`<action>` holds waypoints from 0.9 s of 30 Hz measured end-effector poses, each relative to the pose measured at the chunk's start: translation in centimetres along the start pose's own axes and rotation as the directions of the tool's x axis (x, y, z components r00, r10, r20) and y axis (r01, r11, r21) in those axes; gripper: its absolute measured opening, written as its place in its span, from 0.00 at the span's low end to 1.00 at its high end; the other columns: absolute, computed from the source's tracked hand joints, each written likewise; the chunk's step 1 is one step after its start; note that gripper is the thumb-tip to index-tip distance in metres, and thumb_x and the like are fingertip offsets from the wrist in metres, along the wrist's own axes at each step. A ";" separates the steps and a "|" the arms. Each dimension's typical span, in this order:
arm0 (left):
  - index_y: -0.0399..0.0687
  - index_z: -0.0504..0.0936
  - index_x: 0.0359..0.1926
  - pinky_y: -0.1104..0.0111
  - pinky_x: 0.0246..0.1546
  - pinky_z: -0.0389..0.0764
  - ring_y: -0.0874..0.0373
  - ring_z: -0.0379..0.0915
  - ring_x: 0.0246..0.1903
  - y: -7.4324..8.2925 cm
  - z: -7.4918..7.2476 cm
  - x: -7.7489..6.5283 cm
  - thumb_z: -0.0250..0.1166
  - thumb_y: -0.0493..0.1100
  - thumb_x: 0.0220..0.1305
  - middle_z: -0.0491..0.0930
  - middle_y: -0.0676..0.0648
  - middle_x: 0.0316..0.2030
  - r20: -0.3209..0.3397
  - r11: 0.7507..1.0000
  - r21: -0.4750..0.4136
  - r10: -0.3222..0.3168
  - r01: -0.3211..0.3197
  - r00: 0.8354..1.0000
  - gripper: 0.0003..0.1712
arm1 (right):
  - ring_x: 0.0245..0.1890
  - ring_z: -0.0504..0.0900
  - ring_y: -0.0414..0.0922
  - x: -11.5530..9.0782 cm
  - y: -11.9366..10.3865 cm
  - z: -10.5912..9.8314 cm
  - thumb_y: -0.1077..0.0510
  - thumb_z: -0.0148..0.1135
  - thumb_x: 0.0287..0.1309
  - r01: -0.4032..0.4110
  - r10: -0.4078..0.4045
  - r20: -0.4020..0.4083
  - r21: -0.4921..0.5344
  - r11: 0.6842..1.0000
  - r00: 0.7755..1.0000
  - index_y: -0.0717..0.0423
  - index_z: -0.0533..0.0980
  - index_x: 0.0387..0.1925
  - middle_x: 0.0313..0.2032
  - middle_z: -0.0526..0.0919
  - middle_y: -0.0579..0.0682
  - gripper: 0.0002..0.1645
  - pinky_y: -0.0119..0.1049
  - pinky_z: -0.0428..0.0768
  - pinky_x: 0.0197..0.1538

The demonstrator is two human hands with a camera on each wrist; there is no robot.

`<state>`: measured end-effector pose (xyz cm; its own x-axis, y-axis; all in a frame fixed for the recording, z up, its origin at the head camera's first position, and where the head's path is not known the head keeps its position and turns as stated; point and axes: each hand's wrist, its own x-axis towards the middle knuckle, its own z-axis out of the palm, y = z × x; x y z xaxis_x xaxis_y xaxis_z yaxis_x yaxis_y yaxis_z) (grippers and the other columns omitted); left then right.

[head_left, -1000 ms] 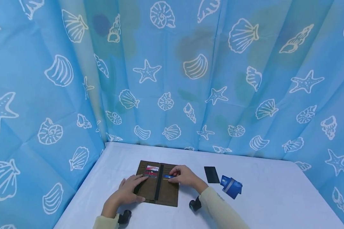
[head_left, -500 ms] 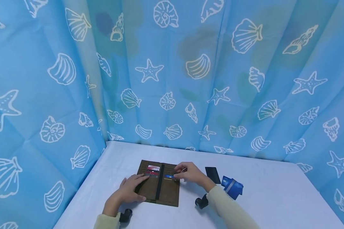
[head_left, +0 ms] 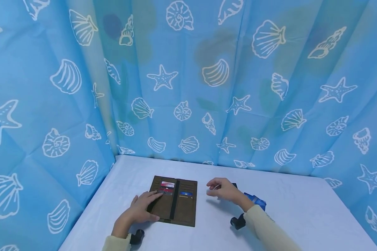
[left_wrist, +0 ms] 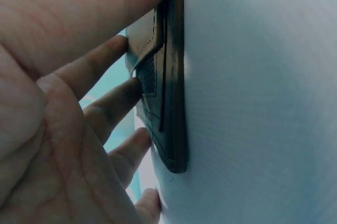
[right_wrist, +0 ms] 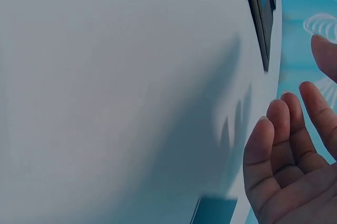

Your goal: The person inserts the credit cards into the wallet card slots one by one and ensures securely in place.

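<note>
A brown bifold wallet (head_left: 186, 212) lies spread out on the table. Its left panel carries red and white cards (head_left: 167, 184) in slots; a blue card (head_left: 186, 193) shows in a right slot. My left hand (head_left: 139, 209) rests on the wallet's left side, fingers extended over the panel and thumb at the lower edge. In the left wrist view the fingertips touch the wallet (left_wrist: 176, 103) along its side. To the right of the wallet, my right hand (head_left: 224, 190) hovers over the table, its fingers loosely bent around nothing, as the right wrist view shows.
A flat black rectangular piece (head_left: 235, 185) lies mostly hidden behind my right hand. Beside it, blue cards (head_left: 256, 201) with a band around them are partly covered by the right forearm. A blue shell-patterned curtain (head_left: 182, 87) borders the white table (head_left: 301, 216) at the back and sides.
My right hand has let go of the blue card in the wallet's slot and moved right, off the wallet toward the black piece. My left hand has stayed in place.
</note>
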<state>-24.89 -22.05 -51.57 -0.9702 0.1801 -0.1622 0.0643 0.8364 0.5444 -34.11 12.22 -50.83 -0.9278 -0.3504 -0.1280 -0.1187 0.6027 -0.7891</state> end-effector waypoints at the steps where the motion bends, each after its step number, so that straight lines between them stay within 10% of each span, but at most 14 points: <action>1: 0.56 0.70 0.69 0.32 0.71 0.42 0.36 0.54 0.72 0.0 0.0 0.0 0.79 0.48 0.47 0.65 0.40 0.71 -0.001 1.000 0.000 0.001 -0.001 1.000 0.47 | 0.38 0.77 0.45 -0.2 0.2 -0.4 0.53 0.71 0.57 -0.004 0.004 -0.006 0.000 1.000 1.000 0.56 0.80 0.49 0.39 0.81 0.48 0.20 0.35 0.81 0.36; 27: 0.57 0.70 0.69 0.31 0.70 0.41 0.35 0.54 0.71 -0.2 -0.1 0.3 0.80 0.50 0.47 0.66 0.40 0.70 0.014 1.000 -0.009 -0.014 0.014 1.000 0.47 | 0.41 0.79 0.43 -5.4 6.6 -7.6 0.53 0.72 0.54 -0.125 0.110 -0.172 -0.078 0.989 0.979 0.60 0.78 0.52 0.42 0.83 0.50 0.25 0.43 0.84 0.49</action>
<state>-25.21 -22.25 -51.66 -0.9677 0.1757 -0.1809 0.0488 0.8342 0.5493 -32.60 23.50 -50.75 -0.9821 -0.1535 -0.1088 -0.0293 0.6959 -0.7175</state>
